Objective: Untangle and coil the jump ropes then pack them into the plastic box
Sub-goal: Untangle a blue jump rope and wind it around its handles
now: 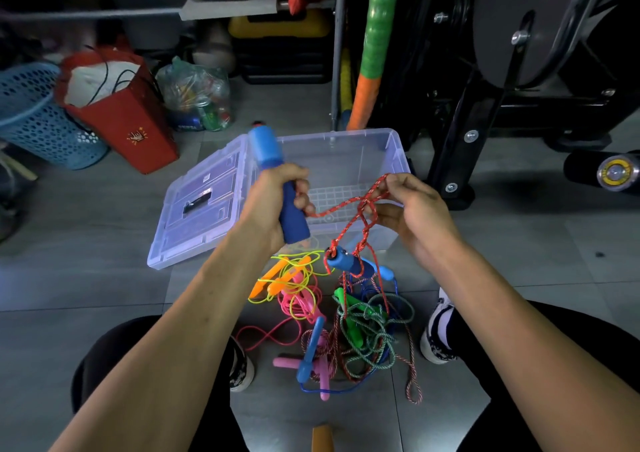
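My left hand (273, 202) grips a blue jump-rope handle (277, 178) upright in front of the clear plastic box (391, 153). A red-and-white braided rope (341, 205) runs from that handle to my right hand (412, 209), which pinches a knotted loop of it above the box's near wall. The rope's second blue handle (346, 261) dangles below. On the floor between my feet lies a tangled pile of ropes (346, 323): yellow, pink, green, blue and red, with orange, pink, green and blue handles.
The box's clear lid (197, 209) lies flat to its left. A red paper bag (121, 105), a blue mesh basket (34, 115) and a clear bag of items (197, 95) stand at the back left. Black exercise equipment (502, 81) fills the right.
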The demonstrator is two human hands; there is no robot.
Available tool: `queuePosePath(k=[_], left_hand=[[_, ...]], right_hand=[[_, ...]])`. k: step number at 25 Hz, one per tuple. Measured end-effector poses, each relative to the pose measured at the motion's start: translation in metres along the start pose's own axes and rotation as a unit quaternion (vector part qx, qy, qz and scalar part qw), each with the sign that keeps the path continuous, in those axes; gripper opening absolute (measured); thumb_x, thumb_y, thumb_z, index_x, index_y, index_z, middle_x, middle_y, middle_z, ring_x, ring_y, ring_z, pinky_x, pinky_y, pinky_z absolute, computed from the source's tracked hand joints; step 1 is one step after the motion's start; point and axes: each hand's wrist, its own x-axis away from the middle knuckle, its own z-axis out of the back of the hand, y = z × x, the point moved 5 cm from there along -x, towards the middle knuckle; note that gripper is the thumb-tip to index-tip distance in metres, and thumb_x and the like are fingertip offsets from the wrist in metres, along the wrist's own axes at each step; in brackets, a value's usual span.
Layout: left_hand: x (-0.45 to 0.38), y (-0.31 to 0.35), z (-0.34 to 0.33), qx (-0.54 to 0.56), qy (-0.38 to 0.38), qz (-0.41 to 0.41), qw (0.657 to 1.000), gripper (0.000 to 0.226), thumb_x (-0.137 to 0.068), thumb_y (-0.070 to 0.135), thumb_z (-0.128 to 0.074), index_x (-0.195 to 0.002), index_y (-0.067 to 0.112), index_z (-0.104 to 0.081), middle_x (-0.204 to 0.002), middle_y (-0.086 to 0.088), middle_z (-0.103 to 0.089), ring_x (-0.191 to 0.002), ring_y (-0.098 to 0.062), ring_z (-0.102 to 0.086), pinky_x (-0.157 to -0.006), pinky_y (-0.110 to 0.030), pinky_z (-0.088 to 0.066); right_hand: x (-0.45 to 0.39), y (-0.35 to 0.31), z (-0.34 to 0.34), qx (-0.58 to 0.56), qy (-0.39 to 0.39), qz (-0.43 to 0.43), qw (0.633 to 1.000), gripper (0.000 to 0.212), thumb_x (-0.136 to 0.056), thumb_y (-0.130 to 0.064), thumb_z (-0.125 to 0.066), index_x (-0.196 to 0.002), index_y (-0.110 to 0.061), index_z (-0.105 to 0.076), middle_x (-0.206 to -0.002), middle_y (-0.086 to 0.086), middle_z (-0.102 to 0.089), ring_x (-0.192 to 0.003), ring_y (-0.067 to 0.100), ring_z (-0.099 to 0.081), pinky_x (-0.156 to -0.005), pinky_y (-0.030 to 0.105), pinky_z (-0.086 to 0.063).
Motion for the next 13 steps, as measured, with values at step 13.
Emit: queuePosePath(k=[13], left_hand=[[-0.006, -0.003, 0.015, -0.157, 0.030, -0.005, 0.987, 0.018, -0.086, 0.007, -0.060, -0.069, 0.009, -0.055, -0.057, -0.007, -0.049, -0.039, -0.015, -0.042, -0.043, -0.024, -0.041]], right_hand=[[-0.002, -0.008, 0.011, 0.202, -0.022, 0.058, 0.977, 0.041, -0.095, -0.029, -0.056, -0.057, -0.015, -0.049, -0.045, -0.002, -0.041, -0.050, 0.015, -0.048, -0.062, 0.027, -0.041]])
